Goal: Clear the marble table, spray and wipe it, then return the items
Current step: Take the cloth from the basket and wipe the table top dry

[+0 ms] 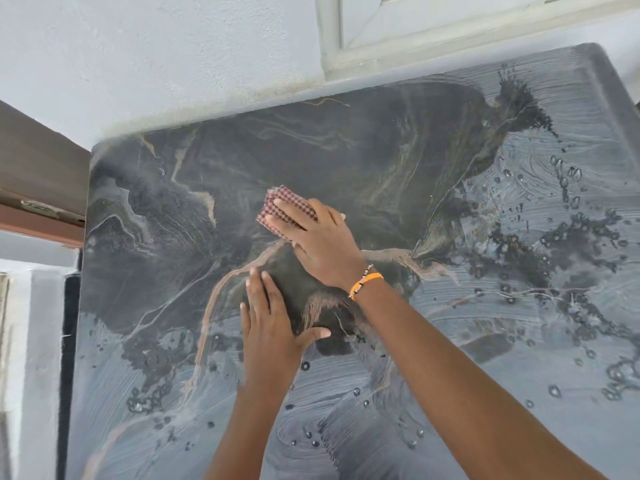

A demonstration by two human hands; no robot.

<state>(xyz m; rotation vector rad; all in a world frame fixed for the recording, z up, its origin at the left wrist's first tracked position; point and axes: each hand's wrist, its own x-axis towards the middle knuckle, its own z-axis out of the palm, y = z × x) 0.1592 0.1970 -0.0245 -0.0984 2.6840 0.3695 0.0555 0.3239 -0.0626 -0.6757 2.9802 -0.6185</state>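
**Cloth pressed flat on the wet marble top**

A red-and-white checked cloth (289,211) was seen lying on the marble table (346,150), left of centre and toward the far half of the top. It was pressed down by the right hand (320,242), whose fingers were laid straight and close together across its near-right part; the far-left corner of the cloth was left showing beyond the fingertips. Whether any edge was gripped by the thumb could not be told. An orange band and a beaded string (363,280) were worn on that wrist.

The left hand (268,327) was laid flat on the stone just near and left of the right hand, apart from the cloth. Its fingers were held straight, pointing to the far side, and the thumb was spread out to the right.

The table top was dark grey, veined in tan and pale lines. The middle and far-left area around the cloth appeared dark and mostly free of film. The near side and the right side were covered by a pale, streaky film marked with curved wipe lines, droplets and small bubbles.

A white wall (156,46) was met by the far edge of the table, and part of a white frame (346,36) was visible at the far right. A brown wooden piece (38,174) was seen at the left.
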